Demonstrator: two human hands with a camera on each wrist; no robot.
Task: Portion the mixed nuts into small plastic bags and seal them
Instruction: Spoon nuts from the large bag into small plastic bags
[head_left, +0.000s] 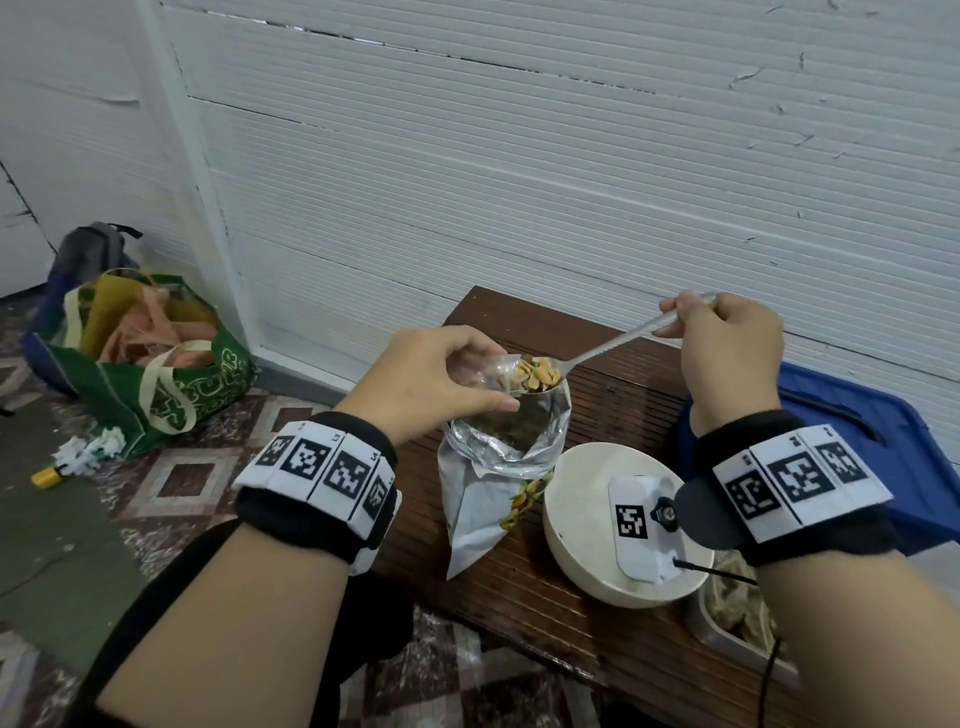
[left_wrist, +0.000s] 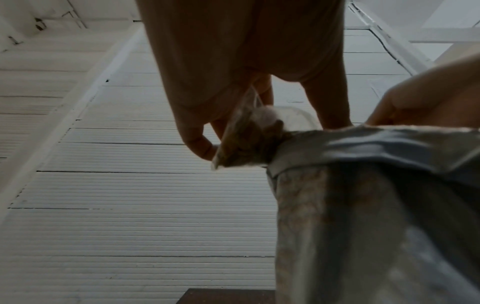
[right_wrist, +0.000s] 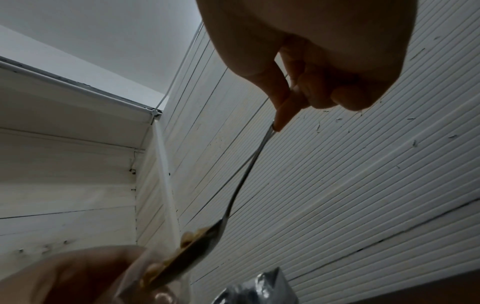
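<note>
While a ribbed white wall (head_left: 571, 156) fills the background, a dark wooden table (head_left: 623, 384) is seen below it, with patterned floor tiles (head_left: 182, 478) to its left. On the floor by the wall, a green tote (head_left: 171, 384) stuffed with cloth is set, and a grey backpack (head_left: 91, 249) is seen behind it. A blue bin (head_left: 883, 431) is placed at the right end of the table. Near the table's front edge a white bowl (head_left: 576, 499) is set, partly covered by the right wrist's camera unit. Just left of the bowl, a silver foil pouch (head_left: 483, 499) stands open and upright, with dark contents seen inside. Above the pouch's mouth, a small clear bag (head_left: 480, 371) is held up by the left hand (head_left: 431, 382), its rim pinched between thumb and curled fingers; in the left wrist view nuts are already seen inside it. A metal spoon (head_left: 602, 348) is gripped at the handle's end by the right hand (head_left: 727, 353), the thumb and curled fingers closed round it. The spoon's bowl, heaped with nuts (head_left: 535, 373), is held at the clear bag's opening. Scraps of crumpled paper (head_left: 88, 452) are scattered on the floor beside the tote.
</note>
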